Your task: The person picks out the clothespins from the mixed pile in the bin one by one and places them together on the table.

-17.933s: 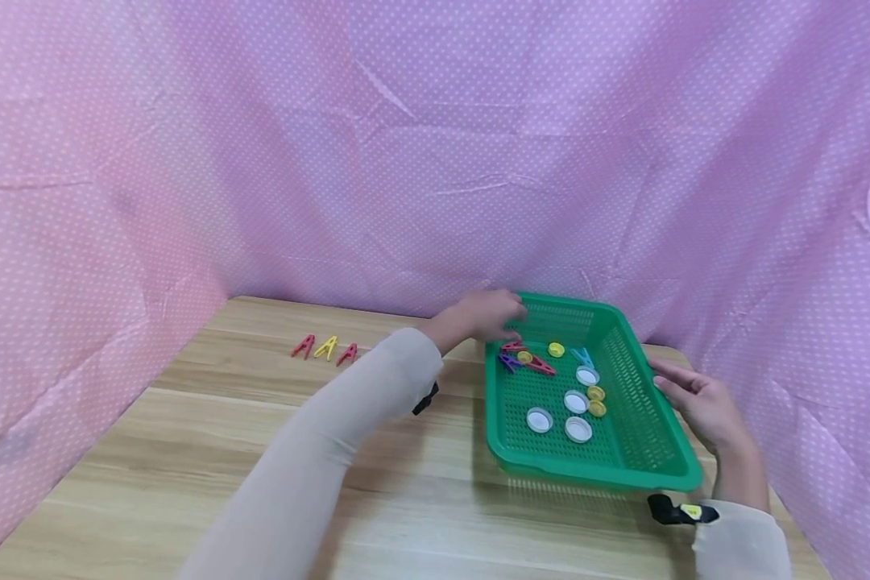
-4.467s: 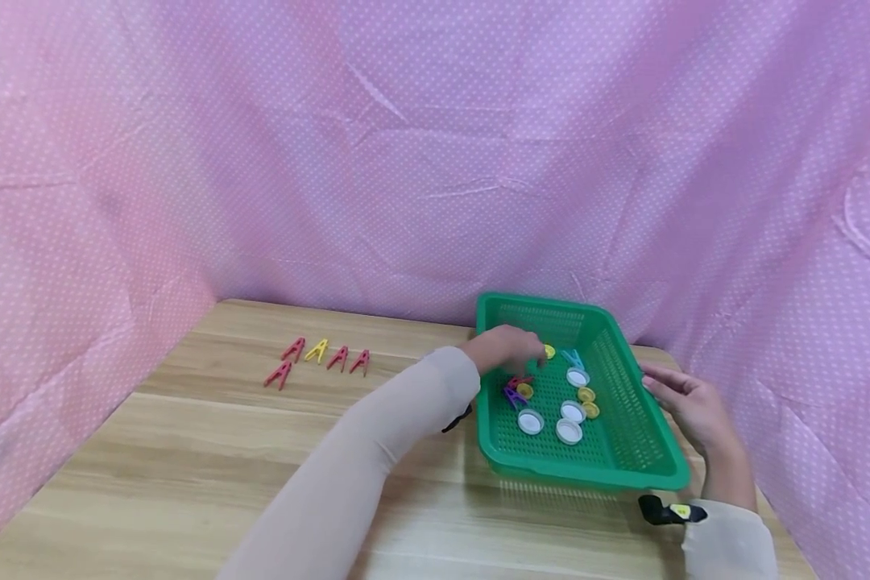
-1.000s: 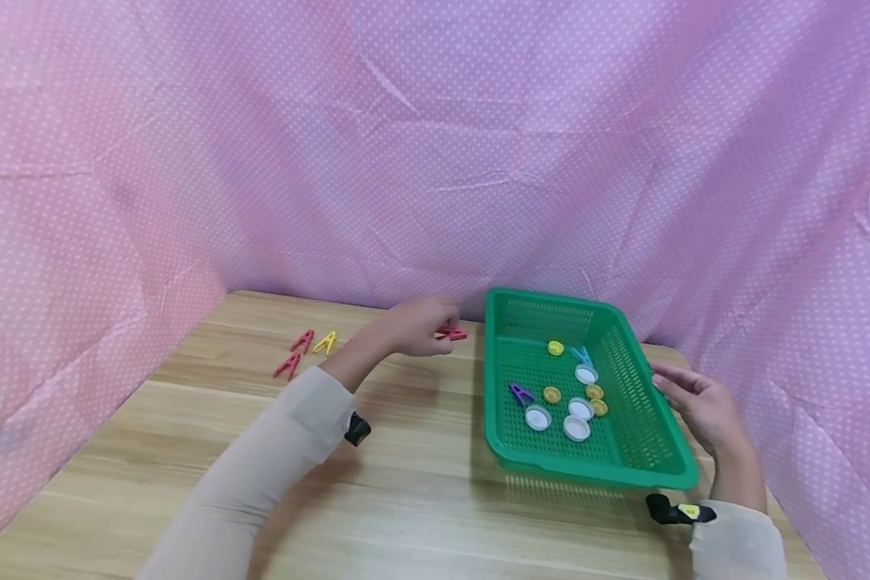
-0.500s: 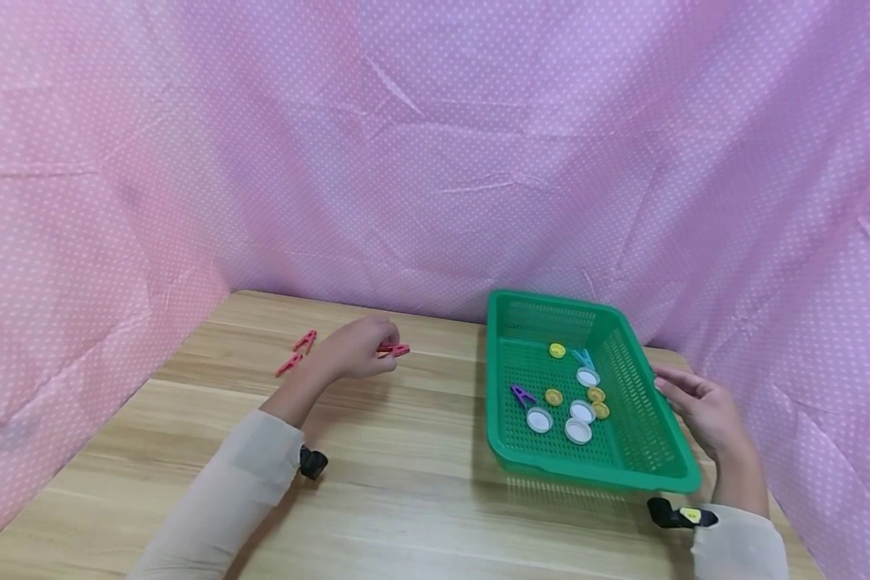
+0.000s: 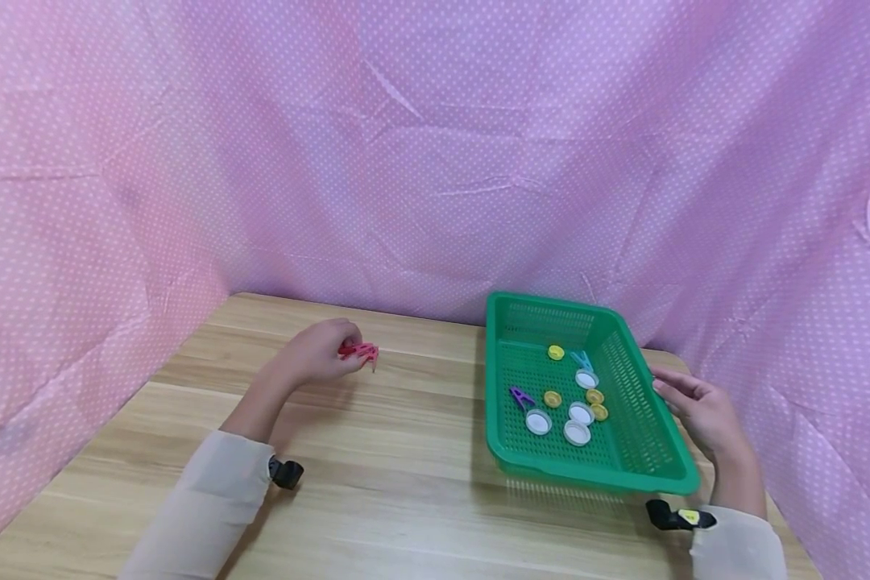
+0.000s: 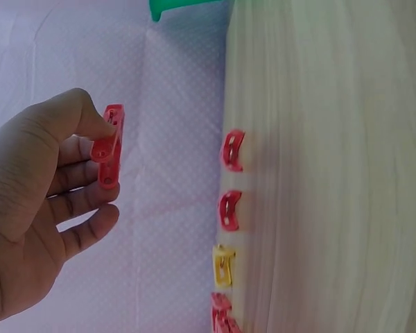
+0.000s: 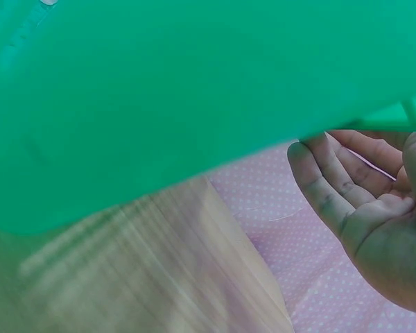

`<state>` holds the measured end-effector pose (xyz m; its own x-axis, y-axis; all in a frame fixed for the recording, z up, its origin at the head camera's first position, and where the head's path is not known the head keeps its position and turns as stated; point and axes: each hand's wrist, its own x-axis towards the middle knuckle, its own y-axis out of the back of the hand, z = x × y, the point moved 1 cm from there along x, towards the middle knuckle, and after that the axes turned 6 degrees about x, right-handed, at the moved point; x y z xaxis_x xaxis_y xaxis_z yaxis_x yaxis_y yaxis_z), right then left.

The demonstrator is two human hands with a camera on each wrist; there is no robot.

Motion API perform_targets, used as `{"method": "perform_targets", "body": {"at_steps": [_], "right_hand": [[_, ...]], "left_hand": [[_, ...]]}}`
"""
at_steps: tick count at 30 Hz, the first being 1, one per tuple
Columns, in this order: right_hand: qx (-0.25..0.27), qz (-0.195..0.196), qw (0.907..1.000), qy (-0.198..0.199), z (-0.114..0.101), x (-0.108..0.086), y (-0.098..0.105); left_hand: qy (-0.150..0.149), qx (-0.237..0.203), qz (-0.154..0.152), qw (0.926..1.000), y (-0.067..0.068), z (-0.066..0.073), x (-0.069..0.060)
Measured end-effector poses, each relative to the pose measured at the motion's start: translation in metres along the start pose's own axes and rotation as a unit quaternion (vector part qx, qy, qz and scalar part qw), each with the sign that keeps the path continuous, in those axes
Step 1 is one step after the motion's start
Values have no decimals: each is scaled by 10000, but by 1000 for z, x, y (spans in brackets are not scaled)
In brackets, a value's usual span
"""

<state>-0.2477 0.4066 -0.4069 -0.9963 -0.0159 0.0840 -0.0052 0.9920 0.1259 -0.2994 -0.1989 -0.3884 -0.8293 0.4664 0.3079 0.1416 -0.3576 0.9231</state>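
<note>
"Where's that red peg [image 6: 107, 150]?"

"Pinched in the left hand [image 5: 321, 354], held off the table [image 5: 406, 515], I'd guess so it doesn't knock the other pegs [image 6: 229, 210] lying there."

"And the right hand [image 5: 706, 415]?"

"Gripping the green basket [image 5: 492, 387] by its rim, probably to steady it. White lids [image 5: 577, 433], yellow caps [image 5: 553, 399], a purple peg [image 5: 517, 395] and a blue peg [image 5: 585, 360] lie inside, mostly unstacked, so they look easy to pick out."

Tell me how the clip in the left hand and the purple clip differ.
The held clip is red; the purple clip isn't. The left hand pinches the held clip, while the purple clip lies in the green basket. Both look like clothespins.
</note>
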Motion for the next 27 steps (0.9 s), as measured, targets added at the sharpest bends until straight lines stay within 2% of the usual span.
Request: {"method": "perform_targets", "body": {"at_steps": [7,12,15,19,27], "right_hand": [[18,-14,10000,11,0,0,-2],[112,-33,9999,56,0,-1,-1],[78,-25,10000,53,1,-1,1],[-6,-3,10000,-14,2,-1,2],[74,-81,9999,124,-1,1,-1]], "left_hand": [[477,-160,-279,9983,5,-16,-12],[535,-118,-355,9979,5,-26,-16],[615,-17,-449,9971,5,-28,-17],[869,73,-624,9942,5,-30,-19],[1417,-51,-683,9875,9,-36,-27]]}}
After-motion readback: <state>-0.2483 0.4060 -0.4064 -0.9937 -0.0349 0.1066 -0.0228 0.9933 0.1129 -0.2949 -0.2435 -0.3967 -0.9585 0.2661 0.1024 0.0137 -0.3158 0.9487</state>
